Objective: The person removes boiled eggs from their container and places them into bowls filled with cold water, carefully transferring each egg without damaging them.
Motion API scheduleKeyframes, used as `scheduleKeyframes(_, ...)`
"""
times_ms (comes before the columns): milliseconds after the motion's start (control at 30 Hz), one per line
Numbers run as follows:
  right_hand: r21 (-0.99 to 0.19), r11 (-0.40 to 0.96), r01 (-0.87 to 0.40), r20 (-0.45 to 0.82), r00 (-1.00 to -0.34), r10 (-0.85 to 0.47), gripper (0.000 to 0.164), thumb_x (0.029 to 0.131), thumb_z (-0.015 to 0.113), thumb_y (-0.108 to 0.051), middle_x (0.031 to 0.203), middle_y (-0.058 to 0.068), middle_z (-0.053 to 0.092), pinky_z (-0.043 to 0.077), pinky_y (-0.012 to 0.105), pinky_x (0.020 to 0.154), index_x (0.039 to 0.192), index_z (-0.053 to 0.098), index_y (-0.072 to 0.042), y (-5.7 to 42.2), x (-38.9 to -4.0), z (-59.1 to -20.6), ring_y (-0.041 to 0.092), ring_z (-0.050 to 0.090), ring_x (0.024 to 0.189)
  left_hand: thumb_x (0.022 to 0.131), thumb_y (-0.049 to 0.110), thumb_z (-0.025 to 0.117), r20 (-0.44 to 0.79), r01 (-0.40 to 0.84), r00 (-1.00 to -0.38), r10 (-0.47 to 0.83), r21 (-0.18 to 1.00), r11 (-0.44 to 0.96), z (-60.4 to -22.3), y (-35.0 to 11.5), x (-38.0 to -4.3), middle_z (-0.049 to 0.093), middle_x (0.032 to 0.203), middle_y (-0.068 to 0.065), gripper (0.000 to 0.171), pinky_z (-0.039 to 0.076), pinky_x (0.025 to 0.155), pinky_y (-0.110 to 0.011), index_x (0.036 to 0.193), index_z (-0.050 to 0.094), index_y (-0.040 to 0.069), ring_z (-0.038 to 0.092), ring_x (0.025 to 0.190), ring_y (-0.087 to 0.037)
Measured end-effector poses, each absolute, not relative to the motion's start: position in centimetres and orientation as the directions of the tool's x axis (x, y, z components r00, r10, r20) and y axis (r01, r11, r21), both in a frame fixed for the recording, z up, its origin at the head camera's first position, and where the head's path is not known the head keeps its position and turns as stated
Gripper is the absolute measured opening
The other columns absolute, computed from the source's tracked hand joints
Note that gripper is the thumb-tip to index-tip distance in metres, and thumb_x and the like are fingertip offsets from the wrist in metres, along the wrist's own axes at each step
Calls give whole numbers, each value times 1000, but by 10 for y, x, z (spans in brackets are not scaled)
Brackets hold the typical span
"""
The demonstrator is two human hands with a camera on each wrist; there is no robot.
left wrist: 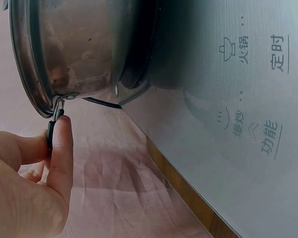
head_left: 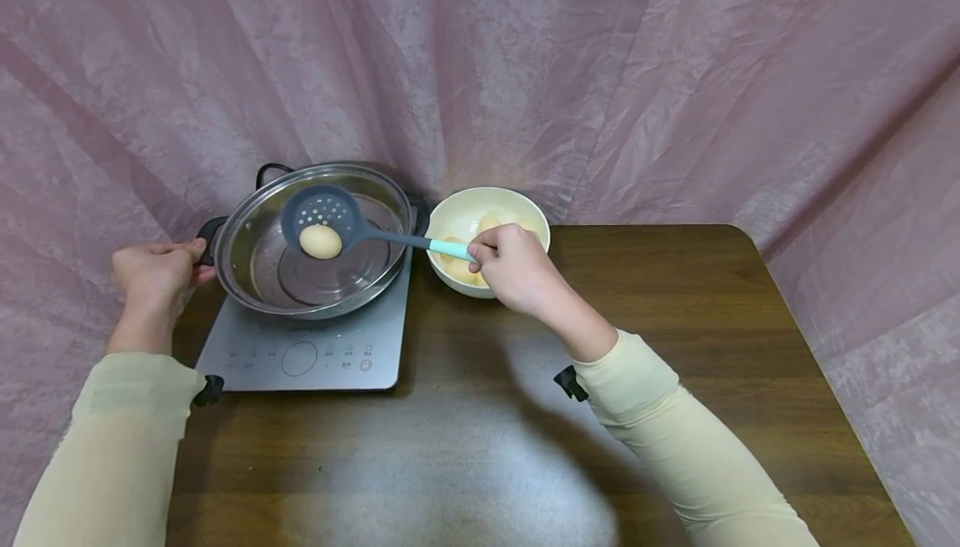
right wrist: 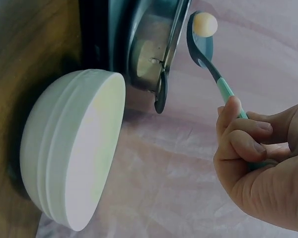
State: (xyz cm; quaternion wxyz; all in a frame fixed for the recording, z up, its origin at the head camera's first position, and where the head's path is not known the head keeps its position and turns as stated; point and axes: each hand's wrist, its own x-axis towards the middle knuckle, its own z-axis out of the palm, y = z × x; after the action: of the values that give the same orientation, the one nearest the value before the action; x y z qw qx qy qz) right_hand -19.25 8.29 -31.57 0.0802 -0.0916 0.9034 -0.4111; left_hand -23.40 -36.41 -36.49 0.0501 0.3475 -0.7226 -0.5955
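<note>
My right hand grips the mint-green handle of a slotted spoon, above the white bowl. The spoon's dark grey perforated head carries one pale brown egg over the steel pot. In the right wrist view the egg sits in the spoon head, raised above the pot's rim. My left hand pinches the pot's black side handle between thumb and fingers. Several pale brown eggs lie in the white bowl, partly hidden behind my right hand.
The pot stands on a silver induction cooker with printed touch controls. A brown wooden table bears the cooker and bowl. Behind it hangs a pink curtain. A black cord loops up behind the pot.
</note>
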Motion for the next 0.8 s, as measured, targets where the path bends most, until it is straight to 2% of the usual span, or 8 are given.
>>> scheduleKeyframes(200, -778, 624, -68, -74, -977, -199, 23, 97, 51, -21, 80, -2, 70, 32, 20, 46, 92, 72, -12, 97, -190, -312, 10, 40, 54, 79, 20, 74, -346, -434, -756, -555, 900, 30, -366, -364, -234, 62, 64, 12, 4, 59, 54, -27, 82, 73, 18, 67, 52, -14)
scheduleKeyframes(433, -761, 646, -57, -52, -988, -148, 23, 97, 51, -24, 83, 1, 71, 38, 24, 51, 94, 71, -13, 120, -189, -307, 13, 45, 61, 81, 16, 72, -342, -413, -767, -544, 911, 9, -365, -362, -233, 62, 63, 10, 2, 59, 52, -26, 82, 72, 18, 66, 50, -14)
scheduleKeyframes(600, -756, 653, -38, -53, -991, -120, 24, 97, 50, -23, 84, 3, 70, 38, 25, 53, 95, 71, -12, 138, -188, -306, 16, 44, 62, 81, 18, 72, -346, -420, -764, -545, 907, 14, -366, -363, -234, 62, 63, 10, 2, 59, 53, -26, 83, 72, 17, 66, 51, -14)
scheduleKeyframes(800, -756, 654, -1, -61, -996, -72, 25, 97, 50, -25, 89, 4, 70, 42, 26, 67, 96, 71, -12, 157, -186, -307, 16, 51, 81, 81, 19, 72, -342, -425, -761, -552, 905, 25, -367, -364, -234, 62, 63, 11, 3, 59, 54, -27, 84, 73, 19, 67, 52, -14)
